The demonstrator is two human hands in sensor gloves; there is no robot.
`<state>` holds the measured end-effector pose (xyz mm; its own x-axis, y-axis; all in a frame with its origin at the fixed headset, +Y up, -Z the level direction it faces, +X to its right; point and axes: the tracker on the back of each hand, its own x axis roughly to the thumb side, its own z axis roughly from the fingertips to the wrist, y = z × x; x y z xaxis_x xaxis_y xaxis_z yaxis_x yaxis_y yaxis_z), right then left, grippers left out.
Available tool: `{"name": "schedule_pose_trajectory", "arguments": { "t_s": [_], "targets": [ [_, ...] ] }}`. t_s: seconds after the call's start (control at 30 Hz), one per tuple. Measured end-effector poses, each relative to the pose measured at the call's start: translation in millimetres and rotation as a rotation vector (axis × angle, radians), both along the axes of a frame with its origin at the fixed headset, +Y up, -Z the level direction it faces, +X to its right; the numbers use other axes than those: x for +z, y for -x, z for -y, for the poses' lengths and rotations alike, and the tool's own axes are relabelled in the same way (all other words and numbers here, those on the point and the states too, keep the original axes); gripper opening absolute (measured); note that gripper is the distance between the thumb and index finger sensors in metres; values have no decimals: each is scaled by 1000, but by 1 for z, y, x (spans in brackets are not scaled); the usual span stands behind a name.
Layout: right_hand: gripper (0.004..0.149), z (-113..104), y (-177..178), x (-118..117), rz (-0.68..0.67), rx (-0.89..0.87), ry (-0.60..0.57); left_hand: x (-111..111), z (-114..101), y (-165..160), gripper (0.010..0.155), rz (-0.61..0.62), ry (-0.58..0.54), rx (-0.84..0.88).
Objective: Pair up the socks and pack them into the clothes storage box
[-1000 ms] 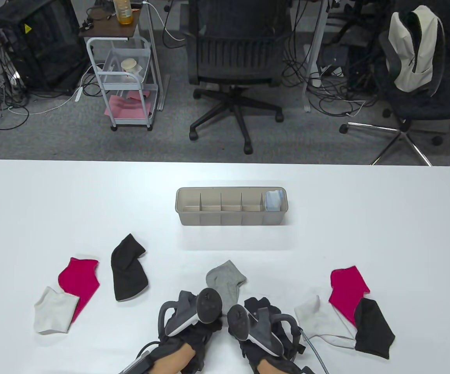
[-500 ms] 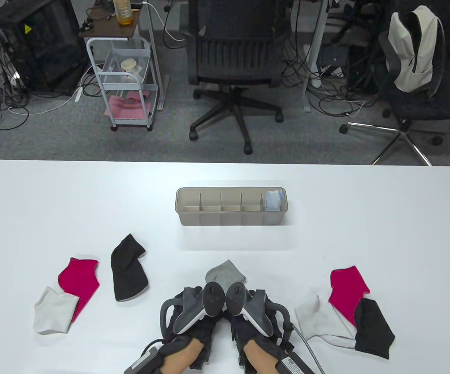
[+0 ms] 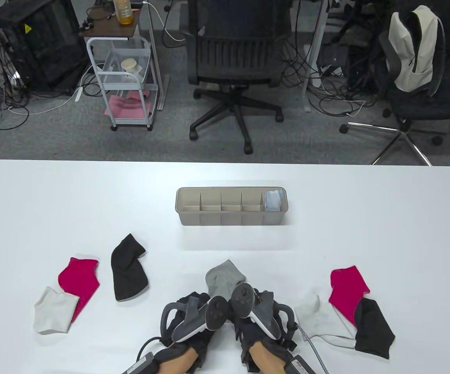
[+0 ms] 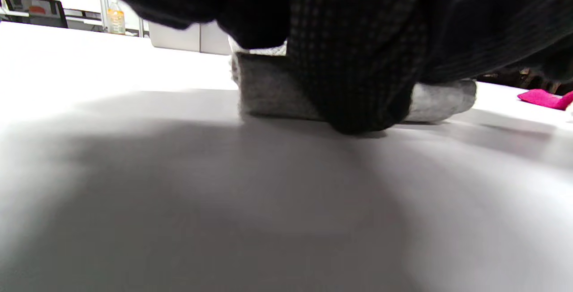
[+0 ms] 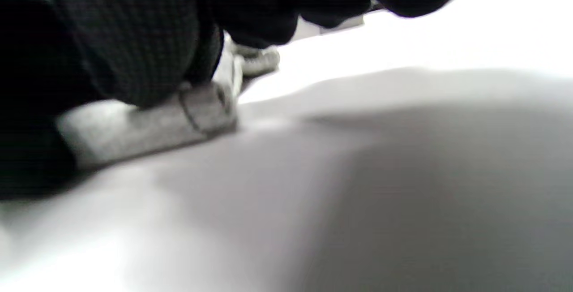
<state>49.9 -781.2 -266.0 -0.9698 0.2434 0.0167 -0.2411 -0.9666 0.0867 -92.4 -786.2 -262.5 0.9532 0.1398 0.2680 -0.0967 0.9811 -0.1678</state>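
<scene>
A grey sock pair (image 3: 223, 277) lies near the table's front edge, its near end rolled up under both hands. My left hand (image 3: 195, 304) and right hand (image 3: 256, 303) sit side by side on it, trackers touching. In the left wrist view the gloved fingers (image 4: 358, 59) curl over the grey roll (image 4: 268, 90), one tip down on the table. The right wrist view shows the fingers (image 5: 125, 36) wrapped over the roll's (image 5: 147, 126) other end. The beige storage box (image 3: 230, 189) stands further back, with a light blue pair (image 3: 273, 200) in its rightmost compartment.
On the left lie a black sock (image 3: 127, 269), a pink sock (image 3: 78, 280) and a white sock (image 3: 53, 309). To the right a pink sock (image 3: 347, 290), a black sock (image 3: 373, 323) and a white sock (image 3: 318, 319) overlap. Office chairs stand beyond the table.
Both hands have closed in together over the grey socks and edged forward. Less of the grey fabric shows ahead of them, and the trackers have tipped.
</scene>
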Motion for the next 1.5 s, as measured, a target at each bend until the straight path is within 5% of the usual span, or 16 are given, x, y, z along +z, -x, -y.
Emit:
{"name": "schedule_pose_trajectory", "arguments": {
  "t_s": [0.1,0.53,0.67,0.9,1.17,1.5],
  "targets": [
    [36,-6,0,8,-77,18,-79,-4,1,6,47,-13,37,54],
    [41,6,12,7,-108,127,-47,-24,10,34,42,-163,348,305],
    [40,9,8,-2,-31,31,53,-26,10,32,38,-256,268,295],
    [34,14,0,-11,57,-89,124,-14,-7,11,38,-161,40,101],
    [32,15,7,-8,54,-46,74,-1,-8,3,49,-35,63,59],
    [37,-5,3,4,-29,33,-80,-7,0,13,49,-45,75,110]
  ]
}}
